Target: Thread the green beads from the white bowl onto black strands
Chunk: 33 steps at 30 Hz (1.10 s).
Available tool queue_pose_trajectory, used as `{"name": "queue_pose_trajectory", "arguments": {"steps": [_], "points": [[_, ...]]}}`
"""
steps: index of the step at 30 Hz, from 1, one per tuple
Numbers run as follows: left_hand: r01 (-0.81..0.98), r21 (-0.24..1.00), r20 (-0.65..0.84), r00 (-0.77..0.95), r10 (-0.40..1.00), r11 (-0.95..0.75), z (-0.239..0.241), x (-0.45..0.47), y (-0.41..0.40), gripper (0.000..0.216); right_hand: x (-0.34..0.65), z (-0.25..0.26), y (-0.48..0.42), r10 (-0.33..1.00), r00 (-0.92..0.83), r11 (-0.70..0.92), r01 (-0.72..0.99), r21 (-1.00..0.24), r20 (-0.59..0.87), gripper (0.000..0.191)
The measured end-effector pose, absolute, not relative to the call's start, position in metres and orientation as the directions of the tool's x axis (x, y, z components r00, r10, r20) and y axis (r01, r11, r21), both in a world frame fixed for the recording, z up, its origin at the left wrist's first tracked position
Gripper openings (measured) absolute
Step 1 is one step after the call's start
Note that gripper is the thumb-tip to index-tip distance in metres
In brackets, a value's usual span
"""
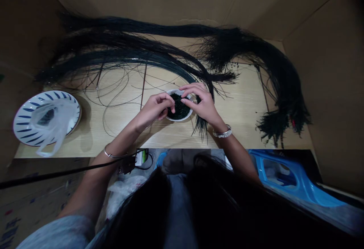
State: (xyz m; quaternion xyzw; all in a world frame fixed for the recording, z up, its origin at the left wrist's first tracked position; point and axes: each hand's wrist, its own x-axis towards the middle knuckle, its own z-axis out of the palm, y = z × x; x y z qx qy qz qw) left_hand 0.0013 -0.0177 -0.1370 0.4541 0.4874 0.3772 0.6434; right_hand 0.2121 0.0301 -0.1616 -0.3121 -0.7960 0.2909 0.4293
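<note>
A small white bowl [186,117] full of tiny dark beads stands on the wooden table [241,108]. My left hand [155,109] hovers at the bowl's left rim with thumb and fingers pinched together; what they pinch is too small to make out. My right hand [200,103] reaches over the bowl's right side, fingers curled and pinched above the beads. A bundle of thin black strands [203,122] passes under my right hand and ends near the table's front edge. Long black strand bundles [127,48] fan across the back of the table.
A blue-striped plate [21,118] with a crumpled clear plastic bag [52,122] sits at the left. Another black strand bundle [284,101] hangs at the right. Cardboard walls [321,51] enclose the table. A blue plastic stool [292,180] stands below right, a black cable [57,173] crosses at the lower left.
</note>
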Motion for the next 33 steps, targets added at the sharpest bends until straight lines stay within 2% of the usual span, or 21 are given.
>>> {"name": "queue_pose_trajectory", "arguments": {"steps": [7,21,33], "points": [[-0.051,0.95,-0.287,0.243,0.927,0.308,-0.1364,0.0016,-0.0178,0.015,0.2121,-0.1625,0.03,0.739,-0.434,0.64,0.214,-0.738,0.515,0.005],[-0.043,0.952,-0.286,0.239,0.928,0.304,-0.1364,0.0022,-0.0177,0.017,0.212,-0.1606,0.0292,0.777,-0.446,0.588,0.264,-0.765,0.443,0.007],[-0.05,0.95,-0.287,0.239,0.928,0.307,-0.1364,0.0017,-0.0179,0.016,0.2127,-0.1631,0.0307,0.753,-0.456,0.621,0.252,-0.742,0.475,0.007]]}}
